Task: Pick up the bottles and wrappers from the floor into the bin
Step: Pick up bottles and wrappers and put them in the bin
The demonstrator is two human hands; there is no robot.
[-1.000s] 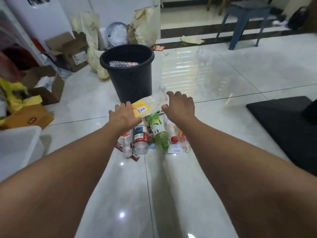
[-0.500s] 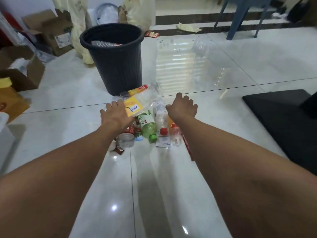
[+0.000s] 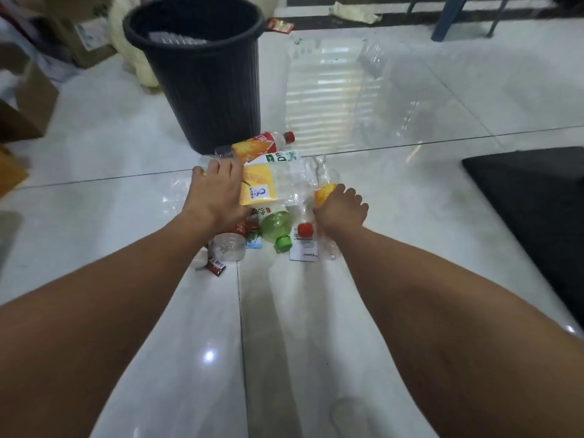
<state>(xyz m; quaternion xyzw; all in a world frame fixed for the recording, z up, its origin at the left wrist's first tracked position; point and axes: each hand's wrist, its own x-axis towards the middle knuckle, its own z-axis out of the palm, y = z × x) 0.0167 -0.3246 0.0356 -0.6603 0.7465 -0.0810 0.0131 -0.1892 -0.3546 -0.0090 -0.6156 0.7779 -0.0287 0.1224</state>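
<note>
A black bin [image 3: 202, 90] stands on the tiled floor with clear plastic inside. In front of it lies a pile of bottles and wrappers. My left hand [image 3: 218, 194] reaches over the pile's left side and holds the end of a crushed clear bottle with a yellow label [image 3: 265, 184]; the grip itself is hidden under the hand. My right hand [image 3: 343, 210] curls round a clear bottle with an orange label [image 3: 325, 191]. A green bottle [image 3: 276, 227], a red-capped bottle [image 3: 305, 230], a clear bottle [image 3: 229, 246] and a small red wrapper [image 3: 216, 266] lie below the hands.
More bottles [image 3: 268, 142] lie against the bin's foot. Cardboard boxes [image 3: 28, 99] crowd the left side. A black mat [image 3: 537, 191] covers the floor at right. A red wrapper [image 3: 279, 26], crumpled paper [image 3: 350, 12] and blue stool legs [image 3: 448, 17] are behind.
The view has come closer to the pile. My right hand let go of the yellow-labelled bottle, dropped to the right and closed on the orange-labelled bottle. My left hand kept the yellow-labelled one.
</note>
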